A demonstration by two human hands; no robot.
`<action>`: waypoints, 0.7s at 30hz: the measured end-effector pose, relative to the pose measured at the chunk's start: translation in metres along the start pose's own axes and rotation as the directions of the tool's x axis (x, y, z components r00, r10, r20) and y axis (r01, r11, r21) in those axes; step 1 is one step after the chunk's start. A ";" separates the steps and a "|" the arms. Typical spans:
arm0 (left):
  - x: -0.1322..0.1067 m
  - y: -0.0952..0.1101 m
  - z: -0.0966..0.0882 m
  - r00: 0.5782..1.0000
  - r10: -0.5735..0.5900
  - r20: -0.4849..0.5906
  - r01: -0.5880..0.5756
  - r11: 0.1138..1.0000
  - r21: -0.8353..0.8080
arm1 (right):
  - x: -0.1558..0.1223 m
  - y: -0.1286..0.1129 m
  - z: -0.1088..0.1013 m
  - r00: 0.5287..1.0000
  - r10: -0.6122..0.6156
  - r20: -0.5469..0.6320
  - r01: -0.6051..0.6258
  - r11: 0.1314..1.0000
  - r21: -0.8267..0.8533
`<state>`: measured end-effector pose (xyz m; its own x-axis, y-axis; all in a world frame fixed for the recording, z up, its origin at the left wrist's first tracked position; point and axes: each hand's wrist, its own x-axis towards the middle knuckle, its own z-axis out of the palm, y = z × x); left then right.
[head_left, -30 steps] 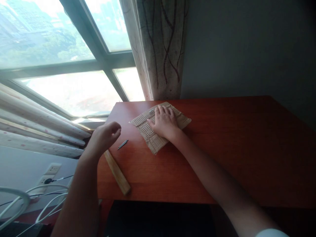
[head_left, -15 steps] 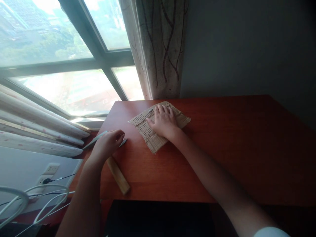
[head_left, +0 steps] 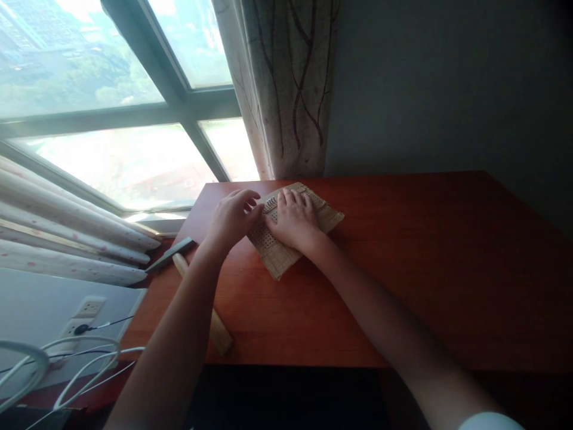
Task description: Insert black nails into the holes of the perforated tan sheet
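Observation:
A perforated piece of cardboard (head_left: 278, 258) lies near the far left corner of the red-brown wooden table (head_left: 403, 269). My right hand (head_left: 295, 222) rests flat on it with the fingers stretched out, pressing it down. My left hand (head_left: 231, 217) is at the cardboard's left edge, touching the right hand's thumb. Its fingers are pinched together, and whatever they hold is too small to see. A hammer lies by the table's left edge, with its wooden handle (head_left: 218, 332) partly under my left forearm and its dark head (head_left: 170, 254) pointing off the table.
A patterned curtain (head_left: 286, 89) hangs behind the table beside a large window (head_left: 111, 119). Rolled pale fabric (head_left: 67, 239) lies along the sill at left. Below it are a wall socket (head_left: 83, 316) and white cables (head_left: 67, 370). A dark object (head_left: 286, 400) sits under the table's near edge.
My left hand dropped to the small dark nails beside the hammer, then moved right and up to the cardboard's edge. The nails no longer show there. The right hand stayed put.

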<state>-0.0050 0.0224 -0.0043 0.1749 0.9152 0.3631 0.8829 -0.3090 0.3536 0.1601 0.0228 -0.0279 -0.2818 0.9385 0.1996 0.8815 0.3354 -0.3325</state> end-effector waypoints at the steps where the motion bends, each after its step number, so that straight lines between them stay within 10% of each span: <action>1: 0.005 0.003 0.004 1.000 0.004 0.028 -0.006 0.999 0.045 | 0.000 0.000 0.000 1.000 0.001 -0.005 -0.001 1.000 0.000; 13: 0.018 0.011 0.013 0.975 0.011 -0.220 -0.023 0.998 -0.051 | 0.001 0.001 0.000 1.000 -0.016 -0.005 0.016 1.000 0.021; 21: 0.011 0.004 -0.017 0.892 -0.128 -0.433 0.032 0.975 -0.222 | 0.001 0.002 0.001 1.000 -0.020 0.013 0.020 1.000 0.003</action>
<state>-0.0070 0.0264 0.0155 -0.1452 0.7440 0.6522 0.7694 -0.3295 0.5472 0.1613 0.0245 -0.0288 -0.3039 0.9326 0.1945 0.8745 0.3541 -0.3315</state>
